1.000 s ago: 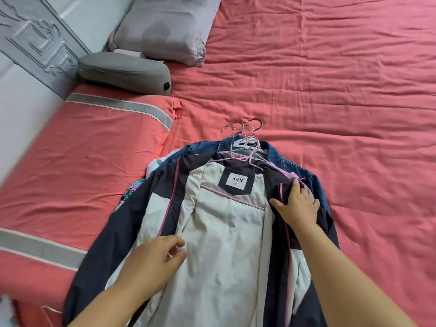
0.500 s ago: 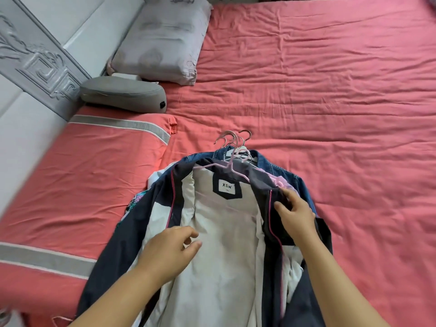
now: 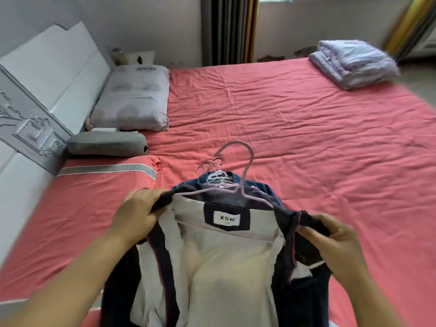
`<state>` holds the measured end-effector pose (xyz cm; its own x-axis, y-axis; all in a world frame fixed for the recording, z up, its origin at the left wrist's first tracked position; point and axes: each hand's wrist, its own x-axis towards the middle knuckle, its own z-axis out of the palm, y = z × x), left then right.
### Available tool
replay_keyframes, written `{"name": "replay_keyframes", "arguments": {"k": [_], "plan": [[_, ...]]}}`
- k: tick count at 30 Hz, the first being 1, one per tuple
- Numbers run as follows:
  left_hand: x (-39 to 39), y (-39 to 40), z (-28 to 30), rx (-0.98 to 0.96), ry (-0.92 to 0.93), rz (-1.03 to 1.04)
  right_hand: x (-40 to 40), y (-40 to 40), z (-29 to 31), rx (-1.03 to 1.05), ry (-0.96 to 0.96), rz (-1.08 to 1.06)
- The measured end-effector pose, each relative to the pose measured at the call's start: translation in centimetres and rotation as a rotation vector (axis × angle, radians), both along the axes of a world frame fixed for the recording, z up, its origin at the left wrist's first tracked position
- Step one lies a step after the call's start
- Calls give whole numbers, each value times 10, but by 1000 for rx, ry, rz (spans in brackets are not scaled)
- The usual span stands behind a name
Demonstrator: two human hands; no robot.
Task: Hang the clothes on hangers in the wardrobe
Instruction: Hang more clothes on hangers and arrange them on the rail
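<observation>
A navy jacket (image 3: 219, 267) with white lining and an XSN label hangs open on a pale pink hanger (image 3: 245, 175), raised off the bed. My left hand (image 3: 139, 213) grips its left shoulder. My right hand (image 3: 330, 234) grips its right shoulder. The hanger's hook rises above the collar. Behind it on the red bed (image 3: 306, 149) lies a denim garment (image 3: 257, 185) with several other hangers (image 3: 212, 171) on top. The jacket's lower part runs out of frame.
A white pillow (image 3: 134, 100), a grey cushion (image 3: 106, 143) and a red pillow with a grey stripe (image 3: 82, 197) lie along the headboard (image 3: 35, 90) at the left. Folded lilac bedding (image 3: 354, 63) sits at the far right corner. Curtains (image 3: 228, 29) hang behind.
Both hands moved from the jacket's front edges up to its shoulders and lifted the jacket on its hanger off the pile. The view tilted upward, showing the room's far side.
</observation>
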<state>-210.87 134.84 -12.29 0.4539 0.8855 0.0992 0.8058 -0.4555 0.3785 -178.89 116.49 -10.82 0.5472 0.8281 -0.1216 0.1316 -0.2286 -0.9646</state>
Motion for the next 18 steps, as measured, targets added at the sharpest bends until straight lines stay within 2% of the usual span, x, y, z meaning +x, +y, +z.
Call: {"name": "replay_keyframes", "arguments": {"k": [2,7,9,13,16,18], "plan": [[-12,-8,25,30,-105,-178,-21,-33,30,37,0,-93],[-11,-38,85,312,-273,-534,-92,-129,94,161,-103,-347],[-3,-57,106,436,-308,-586,-120,-164,119,196,-159,-398],[7,-107,155,585,-473,-631,-176,-240,178,162,-482,-541],[20,-138,200,621,-608,-667,-210,-286,222,-51,-937,-620],[33,-164,236,615,-714,-701,-237,-315,249,-149,-1108,-668]]}}
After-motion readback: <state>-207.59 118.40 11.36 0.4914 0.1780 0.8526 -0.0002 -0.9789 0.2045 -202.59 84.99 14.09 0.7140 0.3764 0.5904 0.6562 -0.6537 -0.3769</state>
